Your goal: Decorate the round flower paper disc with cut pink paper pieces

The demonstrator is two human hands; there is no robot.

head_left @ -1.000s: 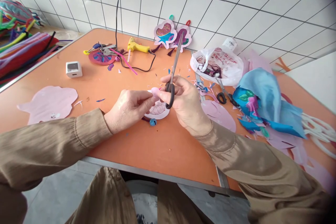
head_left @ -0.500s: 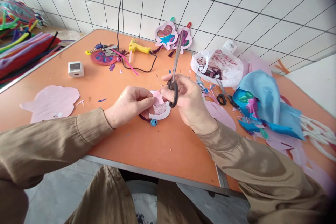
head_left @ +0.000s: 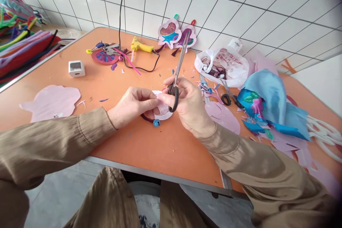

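Between my hands is a small piece of pink paper [head_left: 159, 98], mostly covered by fingers and thumbs. My left hand [head_left: 135, 107] pinches it from the left. My right hand [head_left: 191, 105] has the black-handled scissors [head_left: 181, 63] hooked in its fingers, blades closed and pointing up and away, while its thumb and fingertip touch the paper's right side. Behind and below the fingers shows a rounded white piece with line markings [head_left: 165, 111]. A blue bell [head_left: 156, 123] on a dark cord lies just under my left fingers.
A yellow glue gun [head_left: 143, 45], keys [head_left: 110, 50] and a white charger [head_left: 76, 68] stand farther back. Pink cutouts [head_left: 57, 101] lie at left. To the right are a plastic bag [head_left: 235, 67], second scissors [head_left: 226, 99], blue cloth [head_left: 269, 89] and paper scraps. Two tasselled ornaments [head_left: 169, 32] lean at the wall.
My right hand has shifted slightly left, its thumb now meeting the left hand's fingertips over the pink paper. Less of the paper shows. The scissors moved along with the hand.
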